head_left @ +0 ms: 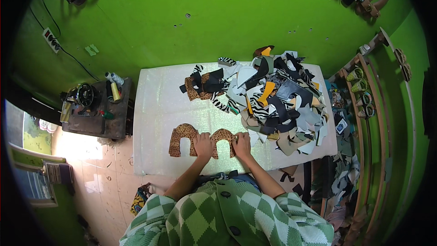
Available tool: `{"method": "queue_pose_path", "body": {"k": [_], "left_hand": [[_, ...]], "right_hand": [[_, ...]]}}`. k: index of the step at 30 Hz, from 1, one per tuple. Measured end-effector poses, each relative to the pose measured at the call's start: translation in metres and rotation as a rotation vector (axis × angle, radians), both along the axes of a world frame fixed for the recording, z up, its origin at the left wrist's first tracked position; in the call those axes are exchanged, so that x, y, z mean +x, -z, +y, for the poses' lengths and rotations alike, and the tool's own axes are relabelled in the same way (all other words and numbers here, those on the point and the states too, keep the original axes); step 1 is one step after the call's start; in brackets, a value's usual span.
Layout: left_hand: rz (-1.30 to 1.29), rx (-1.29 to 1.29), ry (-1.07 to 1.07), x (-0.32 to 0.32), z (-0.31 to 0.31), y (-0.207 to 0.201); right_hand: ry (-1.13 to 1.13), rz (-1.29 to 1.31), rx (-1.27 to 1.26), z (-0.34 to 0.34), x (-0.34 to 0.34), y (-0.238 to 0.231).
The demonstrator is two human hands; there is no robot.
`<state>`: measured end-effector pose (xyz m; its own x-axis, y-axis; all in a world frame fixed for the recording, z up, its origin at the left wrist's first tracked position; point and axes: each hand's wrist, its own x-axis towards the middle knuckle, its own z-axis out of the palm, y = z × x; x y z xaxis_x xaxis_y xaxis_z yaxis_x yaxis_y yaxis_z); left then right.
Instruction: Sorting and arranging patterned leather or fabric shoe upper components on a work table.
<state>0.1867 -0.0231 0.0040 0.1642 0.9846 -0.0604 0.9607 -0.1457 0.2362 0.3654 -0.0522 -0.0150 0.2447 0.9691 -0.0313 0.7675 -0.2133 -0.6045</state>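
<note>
Head view: one table, oblong, cover white with a fine glittery sheen, corners rounded. On the table's right and far part, one loose heap of cut scraps, thin and flat: black, grey, white, beige, mustard and zebra-striped, with curved, strap-like and crescent outlines. At the table's far middle, against the heap, one smaller cluster of scraps, leopard-print and black. Beyond the table, one bright green wall, flat, with small holes. Left of the table, one dark stand, complete with black machine, round-wheeled, and thread spools, one yellow. Right of the table, one row of slippers, partly green. At the table's near edge, one knitted cardigan, green and white diamonds, dark round buttons. On the table's near half: left leopard arch and right leopard arch, side by side, flat, tan-brown with dense dark spots, tops rounded, legs toward the table's near edge, open centres down to the white cover. Left hand palm-down over the adjoining legs, fingers slightly bent; right hand on the right arch's outer leg, fingers half curled; pinched or merely pressed flat, cannot tell for either.
</note>
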Motion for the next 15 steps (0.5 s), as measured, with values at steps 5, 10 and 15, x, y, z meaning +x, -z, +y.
{"method": "queue_pose_path", "body": {"k": [5, 10, 15], "left_hand": [[-0.084, 0.023, -0.122, 0.003, 0.016, 0.013], [-0.269, -0.151, -0.198, 0.001, 0.022, 0.01], [-0.756, -0.202, -0.212, -0.019, 0.016, 0.015]], "right_hand": [[0.034, -0.134, -0.172, 0.026, -0.015, -0.012], [0.035, -0.07, -0.182, 0.028, -0.008, 0.009], [-0.155, 0.383, -0.124, 0.025, 0.017, 0.008]]}}
